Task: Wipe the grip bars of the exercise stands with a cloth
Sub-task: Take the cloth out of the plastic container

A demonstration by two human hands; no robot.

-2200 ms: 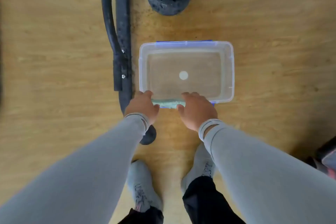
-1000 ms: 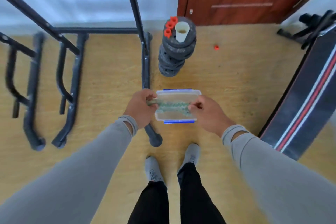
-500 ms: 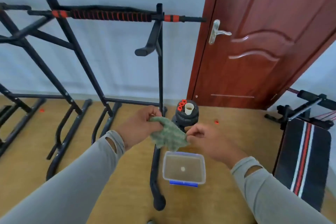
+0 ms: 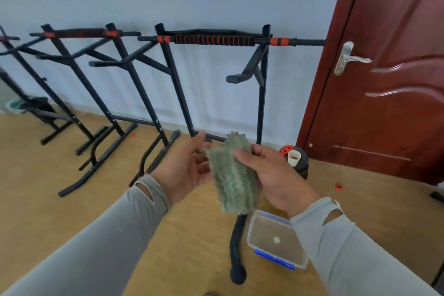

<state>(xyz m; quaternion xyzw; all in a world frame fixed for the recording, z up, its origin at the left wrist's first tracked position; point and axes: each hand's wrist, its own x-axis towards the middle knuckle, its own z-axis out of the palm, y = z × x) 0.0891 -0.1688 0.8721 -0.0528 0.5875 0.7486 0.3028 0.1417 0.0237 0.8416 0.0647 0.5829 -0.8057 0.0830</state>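
both hands pinch green cloth hanging between them.

Cloth shaggy green fabric; grip bar ribbed, probably foam; door glossy wood; box clear plastic

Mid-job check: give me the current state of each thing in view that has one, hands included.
green cloth: off the floor, held between both hands, hanging down
left hand: grips the cloth's left edge
right hand: pinches the cloth's right side
nearest grip bar: untouched, no cloth on it
plastic container: lidless, on the floor beside the stand's foot
door: closed
white cup: upright on the weight stack
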